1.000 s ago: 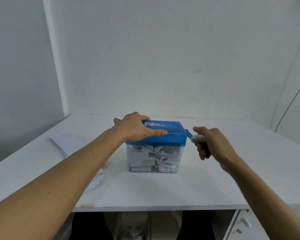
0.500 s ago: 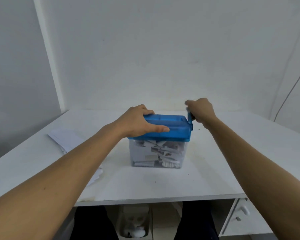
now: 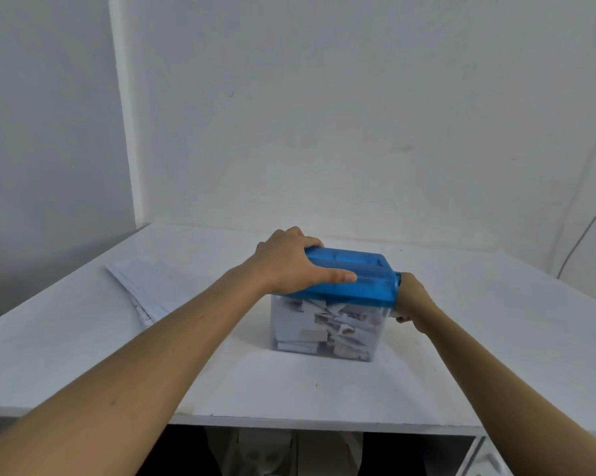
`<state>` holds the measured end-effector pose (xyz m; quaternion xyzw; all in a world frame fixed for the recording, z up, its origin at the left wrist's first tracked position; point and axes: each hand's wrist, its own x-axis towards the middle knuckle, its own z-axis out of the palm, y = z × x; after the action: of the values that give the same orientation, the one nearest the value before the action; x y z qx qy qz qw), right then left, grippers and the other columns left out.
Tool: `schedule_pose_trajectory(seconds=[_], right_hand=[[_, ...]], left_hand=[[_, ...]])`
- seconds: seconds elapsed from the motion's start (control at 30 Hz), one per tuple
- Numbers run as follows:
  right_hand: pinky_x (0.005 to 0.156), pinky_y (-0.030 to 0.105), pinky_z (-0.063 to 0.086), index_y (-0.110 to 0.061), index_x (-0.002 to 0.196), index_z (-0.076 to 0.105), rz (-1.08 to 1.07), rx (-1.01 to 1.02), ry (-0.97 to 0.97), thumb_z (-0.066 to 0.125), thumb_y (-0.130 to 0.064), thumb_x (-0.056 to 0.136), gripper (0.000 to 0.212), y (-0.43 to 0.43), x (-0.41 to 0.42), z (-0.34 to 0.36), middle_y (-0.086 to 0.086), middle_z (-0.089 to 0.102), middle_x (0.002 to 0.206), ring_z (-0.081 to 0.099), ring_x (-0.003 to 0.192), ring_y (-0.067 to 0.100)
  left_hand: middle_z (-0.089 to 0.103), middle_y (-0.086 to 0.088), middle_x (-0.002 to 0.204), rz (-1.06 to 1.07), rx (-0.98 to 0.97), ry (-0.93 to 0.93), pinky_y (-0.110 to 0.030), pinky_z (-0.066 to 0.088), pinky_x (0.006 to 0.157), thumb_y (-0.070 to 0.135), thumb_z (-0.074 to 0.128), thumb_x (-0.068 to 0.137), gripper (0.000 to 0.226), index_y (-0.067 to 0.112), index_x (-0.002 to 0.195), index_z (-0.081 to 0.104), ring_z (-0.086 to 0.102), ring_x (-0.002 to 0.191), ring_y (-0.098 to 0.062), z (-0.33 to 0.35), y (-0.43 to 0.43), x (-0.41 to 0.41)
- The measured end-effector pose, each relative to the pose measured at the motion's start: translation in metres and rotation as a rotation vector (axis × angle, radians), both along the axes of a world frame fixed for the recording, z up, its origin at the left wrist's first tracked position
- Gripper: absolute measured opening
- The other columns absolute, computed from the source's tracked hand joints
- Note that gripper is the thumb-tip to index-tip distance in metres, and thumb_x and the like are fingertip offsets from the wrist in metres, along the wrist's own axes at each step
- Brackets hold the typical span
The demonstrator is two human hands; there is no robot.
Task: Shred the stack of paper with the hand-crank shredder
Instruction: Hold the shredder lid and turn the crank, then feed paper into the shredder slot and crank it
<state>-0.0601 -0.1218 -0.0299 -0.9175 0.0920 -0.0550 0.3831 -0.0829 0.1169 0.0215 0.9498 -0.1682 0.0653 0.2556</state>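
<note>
Head view, single entry.

- Left hand [image 3: 291, 266]: clamped over the left end of the blue lid [image 3: 358, 286], fingers curled over the far edge, thumb laid along the near side. Same hold as a second ago; it steadies the unit.
- Right hand [image 3: 411, 300]: closed round the crank handle [image 3: 400, 318], of which only a pale tip shows under the fist. It sits low, against the right wall of the clear bin [image 3: 282, 321] and below the lid's edge. A second ago it was out to the right at lid height; half a second ago it was up behind the lid's far right corner. The crank has therefore swept most of a turn.
- Hand-crank shredder: mid-table [image 3: 461, 355], upright, between the two hands.
- Feed slot [image 3: 344, 266]: a white slip stood in it a second ago; none shows now. Judged: that sheet has been drawn through.
- Shreds [image 3: 337, 324]: cut strips fill much of the bin, piled unevenly.
- Stack of paper [image 3: 145, 286]: lying flat to the left, well apart from the shredder, partly hidden by the left forearm.

Assessment: cranking is in hand. With the slot apparently bare and sheets left on the stack, the task is partway; another sheet probably needs feeding.
</note>
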Motion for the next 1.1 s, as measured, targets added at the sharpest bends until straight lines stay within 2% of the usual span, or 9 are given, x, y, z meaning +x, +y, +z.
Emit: schedule_pose_trajectory(seconds=[0.2, 0.37, 0.47, 0.57, 0.63, 0.7, 0.83, 0.97, 1.1], right_hand=[[0.094, 0.041, 0.054, -0.015, 0.105, 0.071, 0.029, 0.318, -0.020, 0.063, -0.026, 0.096, 0.016, -0.011, 0.009, 0.040, 0.008, 0.069, 0.107, 0.064, 0.095, 0.022], [0.071, 0.021, 0.047, -0.018, 0.106, 0.073, 0.219, 0.139, -0.202, 0.059, -0.027, 0.099, 0.018, 0.017, -0.007, 0.092, -0.002, 0.069, 0.100, 0.065, 0.088, 0.012], [0.079, 0.024, 0.051, -0.020, 0.106, 0.073, 0.329, -0.026, -0.270, 0.061, -0.029, 0.098, 0.017, 0.051, -0.015, 0.107, -0.006, 0.070, 0.101, 0.066, 0.092, 0.011], [0.077, 0.024, 0.052, -0.028, 0.100, 0.073, 0.380, -0.170, -0.315, 0.061, -0.033, 0.095, 0.014, 0.086, -0.022, 0.112, -0.010, 0.069, 0.098, 0.064, 0.088, 0.008], [0.066, 0.022, 0.050, -0.029, 0.096, 0.073, 0.405, -0.226, -0.343, 0.060, -0.032, 0.093, 0.013, 0.108, -0.029, 0.111, -0.013, 0.067, 0.093, 0.064, 0.078, 0.006], [0.071, 0.028, 0.055, -0.029, 0.096, 0.072, 0.445, -0.284, -0.355, 0.059, -0.031, 0.091, 0.014, 0.133, -0.034, 0.106, -0.013, 0.067, 0.092, 0.065, 0.077, 0.008], [0.083, 0.033, 0.053, -0.027, 0.100, 0.072, 0.560, -0.406, -0.389, 0.059, -0.033, 0.090, 0.017, 0.188, -0.038, 0.087, -0.009, 0.066, 0.101, 0.062, 0.095, 0.014], [0.086, 0.037, 0.053, -0.020, 0.109, 0.069, 0.650, -0.470, -0.340, 0.057, -0.027, 0.092, 0.022, 0.234, -0.035, 0.056, 0.001, 0.064, 0.114, 0.060, 0.102, 0.020], [0.083, 0.035, 0.048, -0.011, 0.124, 0.058, 0.654, -0.552, -0.172, 0.056, -0.028, 0.096, 0.033, 0.265, -0.030, 0.018, 0.009, 0.057, 0.125, 0.059, 0.109, 0.030]], left_hand=[[0.048, 0.012, 0.125, 0.005, 0.078, 0.006, -0.044, 0.044, 0.107, 0.097, 0.051, 0.065, 0.099, 0.036, 0.144, 0.050, 0.045, 0.125, -0.018, 0.002, -0.001, 0.000], [0.040, 0.007, 0.154, 0.025, 0.045, 0.056, -0.046, 0.034, 0.117, 0.086, 0.058, 0.075, 0.099, 0.030, 0.154, 0.040, 0.037, 0.142, -0.021, 0.007, -0.004, -0.003], [0.036, 0.003, 0.162, -0.026, -0.324, 0.187, -0.033, 0.030, 0.114, 0.051, 0.066, 0.093, 0.075, 0.023, 0.157, 0.037, 0.036, 0.146, -0.020, 0.014, 0.004, 0.002], [0.046, 0.004, 0.156, 0.019, -0.581, 0.160, -0.030, 0.031, 0.111, 0.021, 0.058, 0.100, 0.054, 0.020, 0.152, 0.046, 0.041, 0.142, -0.016, 0.018, 0.027, 0.004], [0.054, 0.005, 0.147, 0.076, -0.640, 0.106, -0.029, 0.035, 0.108, 0.012, 0.054, 0.100, 0.046, 0.020, 0.145, 0.054, 0.048, 0.135, -0.014, 0.016, 0.050, 0.005], [0.060, 0.005, 0.136, 0.141, -0.632, 0.081, -0.028, 0.036, 0.102, 0.007, 0.052, 0.100, 0.041, 0.021, 0.137, 0.061, 0.052, 0.128, -0.013, 0.009, 0.079, 0.003], [0.066, 0.005, 0.118, 0.324, -0.605, 0.057, -0.027, 0.041, 0.093, 0.002, 0.053, 0.097, 0.034, 0.021, 0.120, 0.070, 0.059, 0.113, -0.012, -0.019, 0.143, -0.005], [0.065, 0.001, 0.112, 0.509, -0.566, 0.006, -0.019, 0.040, 0.069, 0.004, 0.058, 0.096, 0.023, 0.018, 0.110, 0.069, 0.058, 0.092, -0.007, -0.061, 0.184, -0.014], [0.063, -0.002, 0.107, 0.576, -0.530, -0.033, -0.020, 0.041, 0.068, 0.009, 0.061, 0.096, 0.013, 0.016, 0.107, 0.064, 0.059, 0.090, -0.014, -0.102, 0.201, -0.020]])
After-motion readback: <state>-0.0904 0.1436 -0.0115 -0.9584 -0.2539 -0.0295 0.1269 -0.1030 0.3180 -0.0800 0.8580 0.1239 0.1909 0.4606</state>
